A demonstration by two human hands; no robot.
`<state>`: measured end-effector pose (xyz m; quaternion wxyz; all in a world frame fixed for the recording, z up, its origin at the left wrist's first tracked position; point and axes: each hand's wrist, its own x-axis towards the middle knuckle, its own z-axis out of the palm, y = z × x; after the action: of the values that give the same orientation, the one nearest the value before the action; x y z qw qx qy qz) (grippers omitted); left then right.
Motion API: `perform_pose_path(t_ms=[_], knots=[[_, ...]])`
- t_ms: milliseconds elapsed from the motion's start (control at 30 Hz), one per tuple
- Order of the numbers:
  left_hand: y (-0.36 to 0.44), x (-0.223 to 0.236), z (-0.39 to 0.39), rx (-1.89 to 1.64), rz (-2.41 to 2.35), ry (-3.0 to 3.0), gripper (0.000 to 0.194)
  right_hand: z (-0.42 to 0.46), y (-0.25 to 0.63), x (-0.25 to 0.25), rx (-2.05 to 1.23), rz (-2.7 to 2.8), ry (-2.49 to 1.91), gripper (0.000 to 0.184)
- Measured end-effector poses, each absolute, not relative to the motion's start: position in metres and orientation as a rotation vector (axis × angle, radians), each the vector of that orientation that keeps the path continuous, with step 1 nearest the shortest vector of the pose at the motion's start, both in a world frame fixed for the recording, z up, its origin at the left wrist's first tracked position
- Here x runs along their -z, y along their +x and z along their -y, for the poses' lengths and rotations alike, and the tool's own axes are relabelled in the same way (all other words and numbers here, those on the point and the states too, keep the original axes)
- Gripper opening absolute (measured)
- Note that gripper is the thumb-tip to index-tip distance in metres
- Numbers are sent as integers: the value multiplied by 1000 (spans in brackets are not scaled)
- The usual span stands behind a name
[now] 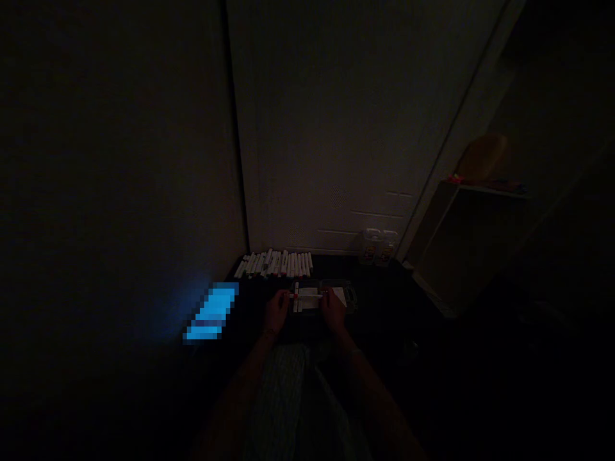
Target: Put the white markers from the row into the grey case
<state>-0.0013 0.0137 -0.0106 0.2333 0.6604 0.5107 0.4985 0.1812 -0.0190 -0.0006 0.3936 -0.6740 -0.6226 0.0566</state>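
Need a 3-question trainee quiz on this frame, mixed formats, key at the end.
1. Pick one. What spans between the left hand and the right hand?
a) a spoon
b) a marker
c) a comb

2. True or false: the blue glow lies to the left of both hands.

3. How many clear containers stand near the far wall?

Key:
1. b
2. True
3. Two
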Motion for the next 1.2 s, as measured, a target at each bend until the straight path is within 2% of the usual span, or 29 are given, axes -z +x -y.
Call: perform_pose_path(t_ms=[1200], knots=[[2,2,-8,-1349,-1355,1745,32,22,180,-6,-212,1514,-1671,33]])
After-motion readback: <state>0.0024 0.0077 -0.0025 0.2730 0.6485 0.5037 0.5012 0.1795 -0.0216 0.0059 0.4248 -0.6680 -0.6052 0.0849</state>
